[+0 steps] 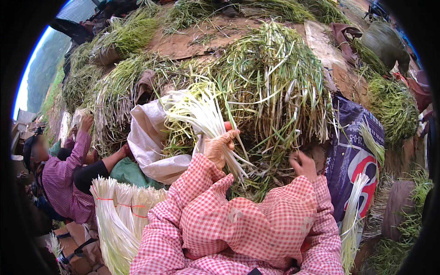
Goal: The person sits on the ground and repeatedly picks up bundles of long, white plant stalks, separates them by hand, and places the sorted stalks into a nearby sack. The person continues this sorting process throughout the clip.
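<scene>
My left hand [216, 151], in what looks like a thin tan glove, is closed around a loose bunch of pale, clean vegetable stalks [202, 113]. Their yellow-green leaf ends fan up and away from me, and their white ends poke out below the fist. Lower right, my right hand [304, 165] is by the stem ends of a large heap of unpeeled green stalks [275, 86]. Its fingers are bent, and whether they pinch anything is unclear. Between my hands lie stripped leaves and scraps [263, 178].
A white woven sack [147, 130] lies left of the bunch. Pale bundles tied with red bands [120, 206] stand by my left arm. Clean stalks [354, 209] rest on a purple printed sack [343, 151] at right. Another person [65, 182] sits at left, handling stalks.
</scene>
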The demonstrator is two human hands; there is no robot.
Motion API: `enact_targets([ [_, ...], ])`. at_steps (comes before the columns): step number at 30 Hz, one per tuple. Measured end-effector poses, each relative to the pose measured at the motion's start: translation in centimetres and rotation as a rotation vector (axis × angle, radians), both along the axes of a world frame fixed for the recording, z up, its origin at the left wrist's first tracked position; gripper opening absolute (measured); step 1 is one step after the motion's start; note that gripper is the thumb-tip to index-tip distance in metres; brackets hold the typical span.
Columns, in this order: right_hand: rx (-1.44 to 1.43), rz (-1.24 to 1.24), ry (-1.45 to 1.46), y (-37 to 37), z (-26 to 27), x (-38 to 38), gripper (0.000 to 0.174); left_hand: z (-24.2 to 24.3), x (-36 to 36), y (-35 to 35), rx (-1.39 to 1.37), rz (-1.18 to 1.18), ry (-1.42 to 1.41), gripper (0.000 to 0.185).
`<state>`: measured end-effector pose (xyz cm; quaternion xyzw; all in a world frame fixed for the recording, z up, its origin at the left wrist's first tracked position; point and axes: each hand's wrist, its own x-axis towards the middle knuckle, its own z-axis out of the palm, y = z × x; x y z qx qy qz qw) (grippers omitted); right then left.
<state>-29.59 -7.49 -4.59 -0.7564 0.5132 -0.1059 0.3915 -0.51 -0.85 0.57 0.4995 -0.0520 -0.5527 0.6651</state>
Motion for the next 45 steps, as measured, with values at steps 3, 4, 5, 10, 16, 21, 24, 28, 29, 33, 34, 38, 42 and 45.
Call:
enact_targets([
  [3, 0.321, -0.160, -0.367, -0.7, 7.5, 8.4, 0.025, 0.0, -0.7, -0.1, -0.009, -0.099, -0.054, 0.028],
  [4, 0.301, -0.097, -0.504, -0.9, 7.2, 10.3, 0.027, 1.1, -1.4, -0.3, 0.001, -0.112, -0.108, 0.028],
  [5, 0.302, -0.052, -0.528, -0.7, 7.9, 12.3, 0.027, 0.7, -1.2, -0.1, -0.039, -0.189, -0.138, 0.030],
  [10, 0.433, -0.296, -0.915, -1.2, 5.7, 13.1, 0.003, 0.3, -0.9, 0.3, 0.017, -0.200, -0.183, 0.030],
  [16, 0.354, -0.413, -1.521, -4.9, 7.4, 8.0, 0.007, -7.6, 1.5, 2.4, 0.303, -0.292, -0.367, 0.027],
  [21, 0.241, -0.506, -1.164, -4.6, 8.8, 8.9, 0.008, -2.6, 3.6, 2.8, 0.205, -0.098, -0.278, 0.015],
  [24, 0.251, -0.335, -1.021, -3.5, 9.8, 11.9, 0.011, 1.8, 1.6, 2.2, 0.054, -0.141, -0.289, 0.020],
  [28, 0.379, -0.123, -1.021, -1.4, 9.8, 15.9, 0.013, 3.3, -1.6, 1.0, -0.007, -0.413, -0.244, 0.026],
  [29, 0.419, -0.095, -1.030, -1.2, 10.2, 15.9, 0.015, 2.9, -1.6, 0.9, -0.021, -0.426, -0.232, 0.025],
  [33, 0.303, 0.081, -0.906, -1.6, 6.3, 13.7, 0.025, 2.0, 0.4, 0.4, -0.139, -0.394, -0.002, 0.024],
  [34, 0.403, 0.121, -0.756, -0.6, 5.3, 14.1, 0.033, 1.9, 0.4, 0.4, -0.120, -0.339, -0.003, 0.023],
  [38, 0.817, 0.304, -0.607, 1.8, 3.7, 12.5, 0.046, 1.7, 1.8, 0.5, -0.124, -0.126, 0.090, 0.017],
  [42, 0.778, 0.166, -0.557, 1.6, 1.9, 7.2, 0.027, 1.8, 5.1, 0.2, -0.099, 0.031, 0.155, 0.015],
  [45, 0.727, -0.120, -0.243, 1.7, -2.5, 1.8, 0.019, 1.4, 8.8, 1.5, -0.275, 0.087, 0.131, 0.012],
])
